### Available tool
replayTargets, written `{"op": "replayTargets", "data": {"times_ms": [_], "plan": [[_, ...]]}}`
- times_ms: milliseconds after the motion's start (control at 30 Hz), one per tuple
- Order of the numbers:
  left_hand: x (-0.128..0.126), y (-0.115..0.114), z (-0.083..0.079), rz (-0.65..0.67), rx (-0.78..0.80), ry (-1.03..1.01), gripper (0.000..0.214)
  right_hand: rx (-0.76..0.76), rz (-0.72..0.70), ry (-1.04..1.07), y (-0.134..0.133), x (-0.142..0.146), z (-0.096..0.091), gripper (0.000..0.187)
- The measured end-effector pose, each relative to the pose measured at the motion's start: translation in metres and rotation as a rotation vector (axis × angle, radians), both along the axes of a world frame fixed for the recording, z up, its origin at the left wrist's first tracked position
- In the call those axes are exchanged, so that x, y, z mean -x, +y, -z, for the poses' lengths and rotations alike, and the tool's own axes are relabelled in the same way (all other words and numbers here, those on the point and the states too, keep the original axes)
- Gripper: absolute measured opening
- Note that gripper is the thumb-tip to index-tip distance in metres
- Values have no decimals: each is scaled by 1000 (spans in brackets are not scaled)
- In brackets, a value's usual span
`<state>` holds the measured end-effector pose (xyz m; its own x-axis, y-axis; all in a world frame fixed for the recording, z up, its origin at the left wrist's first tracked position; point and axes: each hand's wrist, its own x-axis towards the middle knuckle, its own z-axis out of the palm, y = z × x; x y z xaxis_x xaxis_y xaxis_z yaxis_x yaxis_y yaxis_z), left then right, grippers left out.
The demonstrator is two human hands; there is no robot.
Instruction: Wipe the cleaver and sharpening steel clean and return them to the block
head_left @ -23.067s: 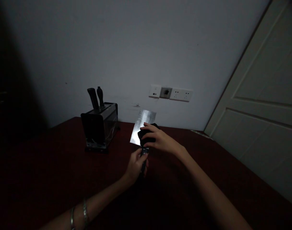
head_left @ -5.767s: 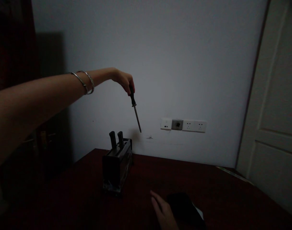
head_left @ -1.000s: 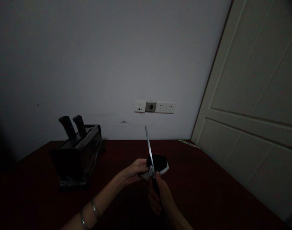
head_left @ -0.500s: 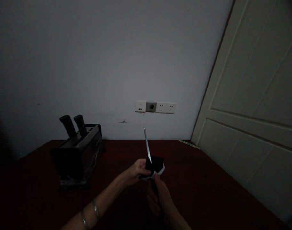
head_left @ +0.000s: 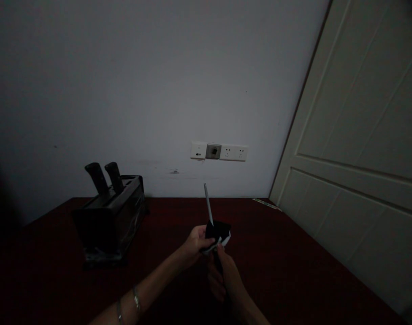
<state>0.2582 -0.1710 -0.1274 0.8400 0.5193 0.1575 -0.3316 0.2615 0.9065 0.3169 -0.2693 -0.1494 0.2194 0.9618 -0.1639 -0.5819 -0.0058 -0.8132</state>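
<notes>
In my right hand (head_left: 228,275) is the dark handle of a knife, the fingers wrapped round it. The knife's narrow blade (head_left: 208,205) points up and away, tilted slightly left. My left hand (head_left: 195,243) pinches a black cloth (head_left: 218,230) with a white edge or underside, held against the lower part of the blade. My right thumb touches the cloth's white edge. Cloth and fingers hide the base of the blade. To the left stands a black knife block (head_left: 111,216) with two black knife handles (head_left: 96,178) sticking up from its slots.
A dark red table (head_left: 280,253) lies under my hands and reaches the wall. White sockets (head_left: 233,152) and a grey switch plate (head_left: 213,151) are on the wall. A thin strip (head_left: 266,204) lies at the table's back right. A pale panelled door (head_left: 358,180) is on the right.
The blade has tipped and dropped very slightly and looks duller. The cloth's folds at its white edge have shifted a little. Both hands keep their hold.
</notes>
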Motion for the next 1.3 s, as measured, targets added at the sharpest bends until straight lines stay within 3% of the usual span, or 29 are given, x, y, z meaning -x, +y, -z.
{"op": "replayTargets", "data": {"times_ms": [267, 833, 1300], "plan": [[-6, -7, -2, -126, 25, -11, 39, -23, 22, -13, 0, 0, -1, 56], [-4, 2, -22, -153, 48, 37, 31, -4, -6, -3, -1, 4, -2, 56], [-11, 35, -48, -195, 33, 30, 29, -5, -44, 63, 0, 12, -1, 56]]}}
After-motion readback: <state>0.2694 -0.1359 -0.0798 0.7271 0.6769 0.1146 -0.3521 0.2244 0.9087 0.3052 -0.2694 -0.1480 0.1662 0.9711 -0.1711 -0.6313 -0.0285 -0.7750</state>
